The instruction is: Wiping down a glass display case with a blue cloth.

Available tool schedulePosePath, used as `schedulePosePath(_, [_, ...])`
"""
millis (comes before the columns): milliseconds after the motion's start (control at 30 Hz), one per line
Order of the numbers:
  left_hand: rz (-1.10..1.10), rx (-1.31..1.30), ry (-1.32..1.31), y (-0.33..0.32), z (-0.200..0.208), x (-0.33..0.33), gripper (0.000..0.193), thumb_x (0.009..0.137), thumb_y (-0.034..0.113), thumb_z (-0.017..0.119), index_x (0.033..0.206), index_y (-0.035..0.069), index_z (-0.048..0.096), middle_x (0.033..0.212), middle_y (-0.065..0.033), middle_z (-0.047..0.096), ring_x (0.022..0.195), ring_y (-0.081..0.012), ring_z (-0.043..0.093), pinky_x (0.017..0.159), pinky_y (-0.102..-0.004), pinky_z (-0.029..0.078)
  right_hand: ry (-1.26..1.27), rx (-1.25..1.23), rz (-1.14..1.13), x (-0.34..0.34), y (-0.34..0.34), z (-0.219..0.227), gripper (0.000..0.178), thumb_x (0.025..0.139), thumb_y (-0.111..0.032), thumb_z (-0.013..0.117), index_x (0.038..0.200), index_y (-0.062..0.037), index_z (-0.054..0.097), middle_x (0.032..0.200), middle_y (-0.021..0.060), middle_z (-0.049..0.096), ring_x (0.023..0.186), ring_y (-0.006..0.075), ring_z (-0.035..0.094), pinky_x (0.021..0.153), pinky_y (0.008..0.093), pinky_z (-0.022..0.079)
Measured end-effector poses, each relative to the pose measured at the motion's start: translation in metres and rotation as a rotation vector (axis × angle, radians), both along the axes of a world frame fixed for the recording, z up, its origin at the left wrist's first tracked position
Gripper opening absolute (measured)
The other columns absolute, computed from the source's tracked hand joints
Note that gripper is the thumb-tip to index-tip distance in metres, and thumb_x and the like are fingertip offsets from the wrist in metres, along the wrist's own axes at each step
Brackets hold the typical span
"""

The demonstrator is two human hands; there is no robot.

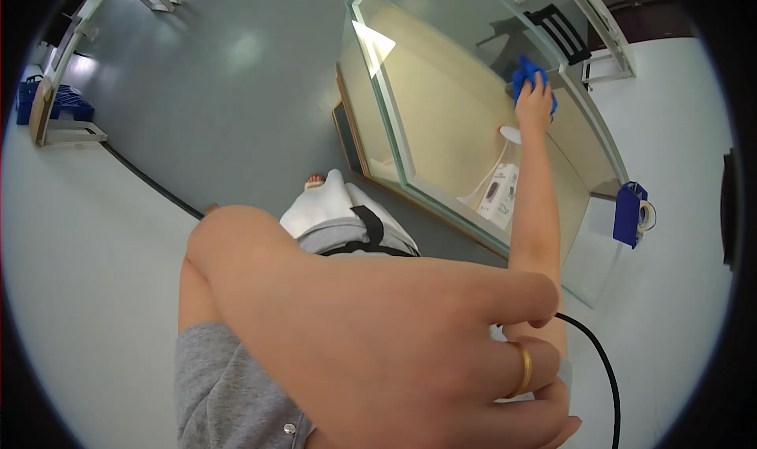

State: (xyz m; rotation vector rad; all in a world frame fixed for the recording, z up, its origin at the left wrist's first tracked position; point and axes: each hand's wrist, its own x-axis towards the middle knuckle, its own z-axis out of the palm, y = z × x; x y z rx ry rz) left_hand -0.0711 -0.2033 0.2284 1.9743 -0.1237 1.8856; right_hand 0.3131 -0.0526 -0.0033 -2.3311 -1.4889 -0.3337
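Note:
My right hand [536, 102] reaches out at the far right and grips a crumpled blue cloth [523, 72]. The cloth is at the glass of a glass-walled display case [386, 126]; whether it touches the pane I cannot tell. Large and close, my left hand [386, 339] crosses the lower middle, back of the hand up, a gold ring on one finger. Its fingers are curled, and the palm side is hidden. Inside the case, on a beige base, are a white box [498, 195] with dark pictures and a small white disc [511, 134] with a white cord.
A blue tape dispenser [630, 216] with a roll of tape is right of the case. A black chair [558, 33] stands beyond the glass. At far left is a blue crate [67, 102] beside a white frame. A black cable [607, 362] curves down at the right.

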Motion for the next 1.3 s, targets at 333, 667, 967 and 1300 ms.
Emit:
schedulePosePath(333, [0.338,-0.192,0.439,0.052,-0.037,-0.08,0.023,0.085,0.006,0.055,0.104,0.015,0.064,0.086,-0.0027,0.063,0.076,-0.0184,0.061,0.078,-0.0334,0.044,0.033,0.049,0.456,-0.186,0.012,-0.007,0.038,0.084,-0.036,0.059,0.12,-0.0253,0.062,0.136,0.0043,0.053,0.123,0.0247,0.051,0.095,0.0509,0.043])
schedulePosePath(667, [0.985,-0.396,1.105,0.207,-0.228,0.01,0.051,0.093,0.04,0.054,0.136,0.014,0.049,0.143,-0.0149,0.044,0.135,-0.0318,0.038,0.111,-0.0464,0.027,0.059,-0.14,0.434,-0.113,-0.166,0.032,0.051,0.076,-0.016,0.065,0.126,-0.0181,0.058,0.137,0.0108,0.051,0.123,0.0317,0.049,0.101,0.0446,0.04])
schedulePosePath(967, [0.908,-0.52,1.133,0.197,-0.226,0.02,0.056,0.091,0.046,0.053,0.139,0.017,0.048,0.149,-0.0119,0.037,0.141,-0.0299,0.027,0.115,-0.0488,0.017,0.034,0.009,-0.161,0.065,-0.051,0.009,0.041,0.094,-0.031,0.048,0.128,-0.0102,0.056,0.138,0.0186,0.048,0.126,0.0363,0.046,0.102,0.044,0.04])
schedulePosePath(1300, [0.906,-0.551,1.089,0.207,-0.252,0.013,0.053,0.095,0.028,0.046,0.143,0.008,0.035,0.151,-0.0081,0.035,0.142,-0.0263,0.027,0.116,-0.0472,0.016,0.067,0.072,0.509,-0.203,0.053,0.004,0.036,0.082,-0.029,0.063,0.116,-0.0164,0.065,0.134,0.007,0.055,0.122,0.0252,0.051,0.096,0.0457,0.042])
